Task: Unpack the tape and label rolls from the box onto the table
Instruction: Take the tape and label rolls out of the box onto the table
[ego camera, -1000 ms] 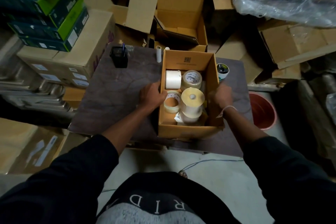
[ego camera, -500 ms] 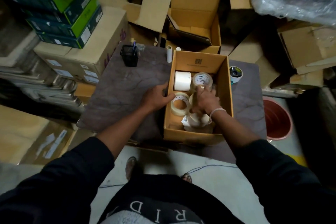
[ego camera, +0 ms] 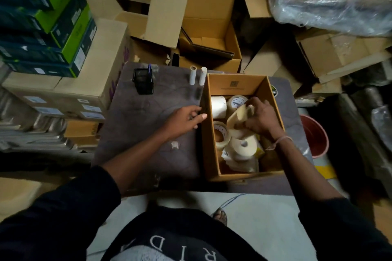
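The table (ego camera: pixel 148 125) bore the open box (ego camera: pixel 235 81) on its 3 o'clock side. Inside the box lay rolls: a white one (ego camera: pixel 218 107) at 11 o'clock, a printed tape (ego camera: pixel 236 100) at 12, a clear tape (ego camera: pixel 220 133) at 9, cream ones (ego camera: pixel 241 144) at 6. The right hand (ego camera: pixel 262 117) had its fingers curled around a cream roll (ego camera: pixel 239 117), tilted, at the box's middle. The left hand (ego camera: pixel 186 119) pressed nearly straight fingers against the box's 9 o'clock wall. A black pen cup (ego camera: pixel 143 81) and two white tubes (ego camera: pixel 197 75) stood at the table's 12 o'clock edge.
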`<state>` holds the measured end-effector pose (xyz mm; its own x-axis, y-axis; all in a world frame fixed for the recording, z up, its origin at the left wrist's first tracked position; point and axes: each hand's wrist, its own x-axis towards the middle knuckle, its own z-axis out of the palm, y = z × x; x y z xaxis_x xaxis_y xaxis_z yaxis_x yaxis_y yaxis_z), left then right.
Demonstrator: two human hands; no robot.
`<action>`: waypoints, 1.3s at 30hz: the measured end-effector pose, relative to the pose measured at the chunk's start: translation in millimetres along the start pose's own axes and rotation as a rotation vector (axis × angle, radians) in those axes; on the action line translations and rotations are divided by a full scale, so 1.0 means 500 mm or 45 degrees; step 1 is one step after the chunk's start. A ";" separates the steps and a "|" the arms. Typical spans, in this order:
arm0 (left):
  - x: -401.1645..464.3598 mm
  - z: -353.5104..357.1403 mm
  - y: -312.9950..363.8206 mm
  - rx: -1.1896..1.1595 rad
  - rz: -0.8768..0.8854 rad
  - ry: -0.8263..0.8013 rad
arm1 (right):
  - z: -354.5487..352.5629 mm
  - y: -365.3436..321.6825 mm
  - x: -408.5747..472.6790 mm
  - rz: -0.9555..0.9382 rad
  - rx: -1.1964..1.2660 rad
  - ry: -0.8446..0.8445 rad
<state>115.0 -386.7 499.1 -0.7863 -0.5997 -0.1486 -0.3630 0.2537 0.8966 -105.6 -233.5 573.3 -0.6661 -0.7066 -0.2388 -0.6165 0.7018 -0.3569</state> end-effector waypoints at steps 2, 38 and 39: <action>0.010 -0.025 -0.015 -0.051 0.009 0.001 | -0.033 -0.025 -0.006 0.017 0.062 0.066; -0.114 -0.240 -0.272 -0.134 -0.435 0.336 | 0.352 -0.416 0.251 -0.353 -0.221 -0.344; -0.106 -0.231 -0.259 -0.134 -0.422 0.323 | 0.338 -0.415 0.249 -0.383 -0.192 -0.344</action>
<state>261.2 -475.3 439.0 -0.4832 -0.8068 -0.3399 -0.5117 -0.0548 0.8574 10.2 -482.3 464.8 -0.3259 -0.8658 -0.3798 -0.8343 0.4523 -0.3153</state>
